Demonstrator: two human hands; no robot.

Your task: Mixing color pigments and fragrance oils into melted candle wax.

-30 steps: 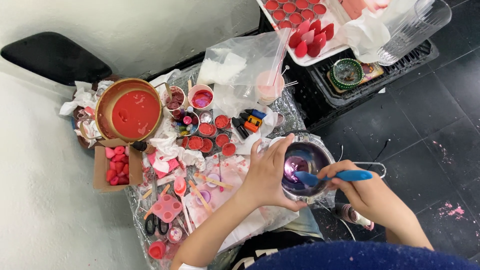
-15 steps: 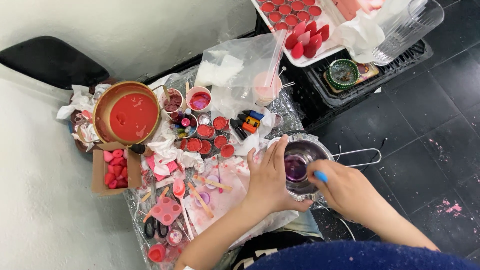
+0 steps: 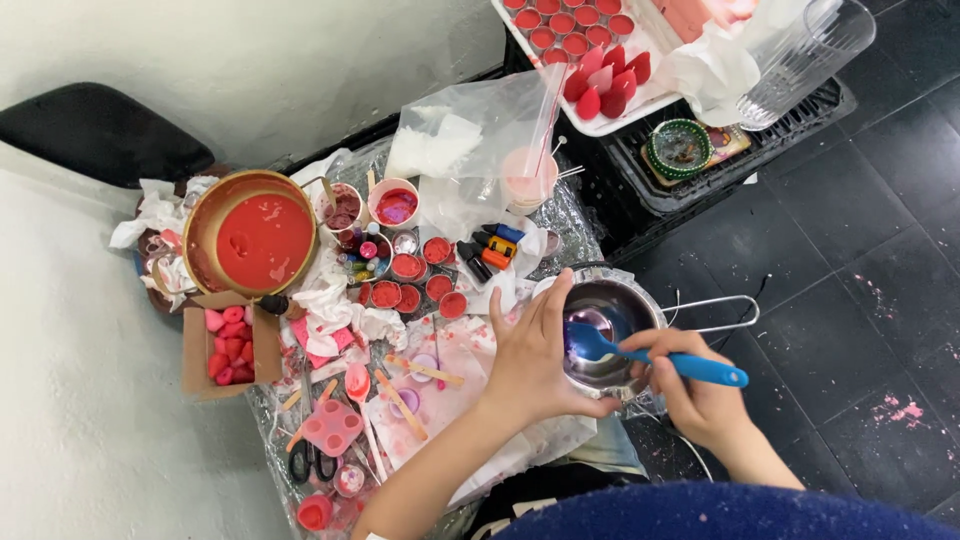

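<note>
The person's left hand (image 3: 535,350) is wrapped round the near side of a small steel pot (image 3: 610,335), fingers spread along its rim and closed against the wall to steady it. The pot sits at the right edge of the cluttered desk (image 3: 470,395), its wire handle sticking out over the dark floor tiles (image 3: 850,260). The right hand (image 3: 690,385) has its fingers pinched shut on the handle of a blue spatula (image 3: 655,357), whose blade dips into the purple liquid at the bottom of the pot. Off to the left stands a wide gold pan (image 3: 252,235) of red wax, with a cardboard box (image 3: 228,345) of pink heart shapes just below it (quite a mess around them).
</note>
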